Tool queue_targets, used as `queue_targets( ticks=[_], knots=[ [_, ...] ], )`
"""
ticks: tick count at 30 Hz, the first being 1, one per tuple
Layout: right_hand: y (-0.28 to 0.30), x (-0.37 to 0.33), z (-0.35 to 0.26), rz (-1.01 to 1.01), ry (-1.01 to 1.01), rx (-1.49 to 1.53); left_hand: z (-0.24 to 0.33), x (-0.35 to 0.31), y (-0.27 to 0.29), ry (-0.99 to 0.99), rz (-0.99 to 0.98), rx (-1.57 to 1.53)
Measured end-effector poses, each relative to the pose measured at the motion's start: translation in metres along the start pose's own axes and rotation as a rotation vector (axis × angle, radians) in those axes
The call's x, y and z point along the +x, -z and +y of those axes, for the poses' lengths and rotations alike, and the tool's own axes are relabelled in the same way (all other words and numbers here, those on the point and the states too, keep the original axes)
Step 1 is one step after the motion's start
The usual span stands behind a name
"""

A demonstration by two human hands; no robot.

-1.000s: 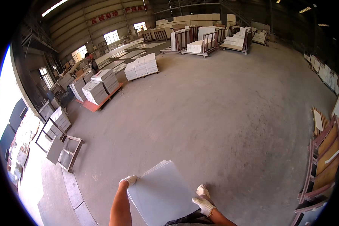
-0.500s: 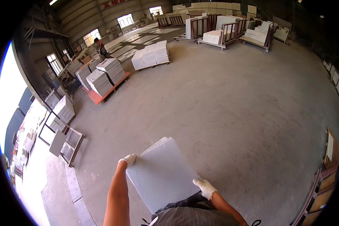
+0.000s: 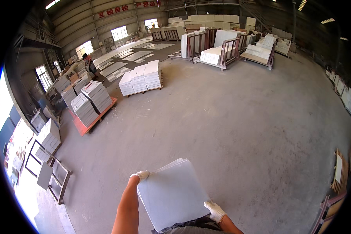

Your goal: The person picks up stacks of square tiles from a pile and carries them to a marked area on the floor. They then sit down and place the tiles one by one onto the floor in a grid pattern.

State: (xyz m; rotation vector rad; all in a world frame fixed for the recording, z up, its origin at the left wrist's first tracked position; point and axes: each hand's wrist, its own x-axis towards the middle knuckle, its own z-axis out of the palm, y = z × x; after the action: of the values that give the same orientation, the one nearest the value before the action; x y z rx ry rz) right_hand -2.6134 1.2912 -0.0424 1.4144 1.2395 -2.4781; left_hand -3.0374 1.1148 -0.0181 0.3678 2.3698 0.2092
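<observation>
A few thin, square, pale grey slabs (image 3: pixel 173 195), slightly fanned at the far corner, are held flat in front of my body. My left hand (image 3: pixel 141 175), in a white knit glove, is closed around their left edge near the far left corner. On the right edge, closer to my body, my right hand (image 3: pixel 215 211) grips them, also in a white glove, with the thumb lying on top. The fingers under the slabs are hidden. The near edge of the slabs rests close against my dark clothing.
Concrete floor (image 3: pixel 222 128) stretches ahead. White slab stacks (image 3: pixel 142 80) stand on a pallet, with more on an orange pallet (image 3: pixel 84 126) to the left. A metal frame (image 3: pixel 62 187) stands nearer left. Slab racks (image 3: pixel 226 54) line the back. A person (image 3: pixel 90 65) is far left.
The view has tilted up, so pallets and racks sit lower and further left in it. My hands keep the same hold on the slabs, which appear slightly lower and further right.
</observation>
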Motion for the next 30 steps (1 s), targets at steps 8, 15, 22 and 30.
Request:
queue_targets(
  ticks=[8, 15, 22, 30],
  knots=[
    [0.061, 0.213, -0.148, 0.017, 0.268, -0.194, 0.149, 0.153, 0.086, -0.026, -0.006, -0.050],
    [0.033, 0.259, -0.380, -0.055, 0.091, -0.393, 0.223, 0.240, 0.174, 0.016, 0.077, -0.109],
    [0.029, 0.421, -0.485, -0.124, 0.081, -0.297, 0.314, 0.377, 0.245, 0.079, 0.068, -0.097],
    [0.015, 0.558, -0.650, -0.127, -0.046, -0.077, 0.461, 0.569, 0.372, 0.035, -0.017, -0.051]
  ],
)
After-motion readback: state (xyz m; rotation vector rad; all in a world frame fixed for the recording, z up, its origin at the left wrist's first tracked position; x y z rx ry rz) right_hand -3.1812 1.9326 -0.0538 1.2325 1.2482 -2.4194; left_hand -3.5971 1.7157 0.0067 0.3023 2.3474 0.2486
